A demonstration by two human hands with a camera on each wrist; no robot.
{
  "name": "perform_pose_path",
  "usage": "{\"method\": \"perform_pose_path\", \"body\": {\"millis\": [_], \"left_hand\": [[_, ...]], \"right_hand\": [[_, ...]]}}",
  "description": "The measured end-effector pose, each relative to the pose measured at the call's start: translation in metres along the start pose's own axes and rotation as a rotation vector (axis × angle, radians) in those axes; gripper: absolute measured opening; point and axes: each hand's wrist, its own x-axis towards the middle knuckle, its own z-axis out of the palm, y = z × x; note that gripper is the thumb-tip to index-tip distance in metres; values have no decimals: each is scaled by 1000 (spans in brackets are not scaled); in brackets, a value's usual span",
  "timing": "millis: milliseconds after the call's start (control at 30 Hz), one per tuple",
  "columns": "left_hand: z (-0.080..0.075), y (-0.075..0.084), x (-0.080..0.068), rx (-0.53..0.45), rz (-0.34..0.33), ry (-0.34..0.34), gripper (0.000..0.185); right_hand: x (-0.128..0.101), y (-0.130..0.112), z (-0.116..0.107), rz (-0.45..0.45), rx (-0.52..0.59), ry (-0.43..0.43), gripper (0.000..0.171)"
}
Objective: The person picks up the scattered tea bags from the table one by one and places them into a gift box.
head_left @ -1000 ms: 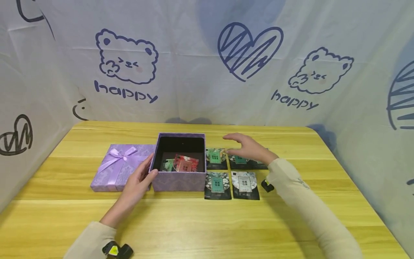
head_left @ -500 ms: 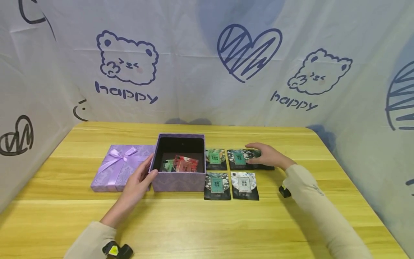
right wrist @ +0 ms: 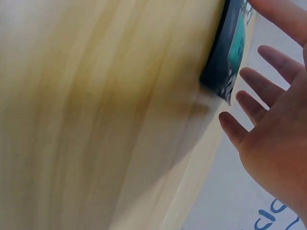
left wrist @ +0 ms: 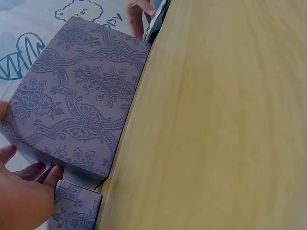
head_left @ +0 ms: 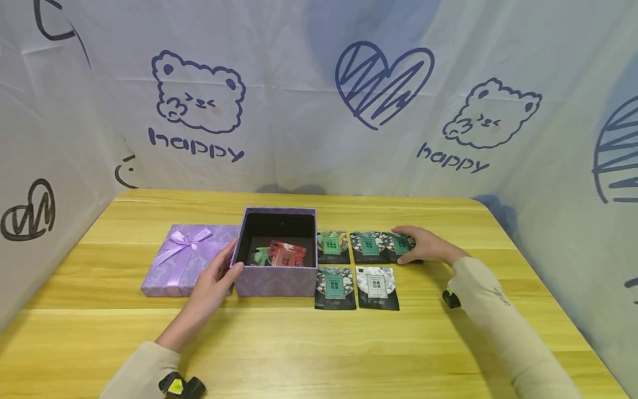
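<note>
In the head view my left hand (head_left: 210,282) grips the left wall of a purple patterned box (head_left: 277,281), thumb at its front corner. The left wrist view shows those fingers (left wrist: 33,170) bent against the box wall. Inside the box lie a red tea sachet (head_left: 286,253) and a green one (head_left: 260,255). My right hand (head_left: 423,246) is over the rightmost dark sachet (head_left: 401,244) of the back row, thumb and fingers spread around it. In the right wrist view the fingers (right wrist: 261,86) are fairly straight beside this sachet (right wrist: 229,57); contact is unclear.
A purple lid (head_left: 186,260) with a ribbon bow lies left of the box. Right of it are further sachets: a green one (head_left: 333,247), a teal-labelled one (head_left: 369,246), another in front (head_left: 335,288) and a white-topped one (head_left: 377,288). A cloth wall (head_left: 299,138) stands behind the table.
My right hand has moved right, from above the back row's left sachets to the rightmost one, and lowered. The left hand stays on the box.
</note>
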Motion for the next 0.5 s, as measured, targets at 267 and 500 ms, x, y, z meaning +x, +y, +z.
{"method": "perform_pose_path", "body": {"millis": [267,500], "left_hand": [[0,-1,-1,12,-28,-4,58],[-1,-2,0,-3,-3,-6,58]], "right_hand": [[-2,8,1,46,27,-25,90],[-2,14,2,60,34,-8,91]]}}
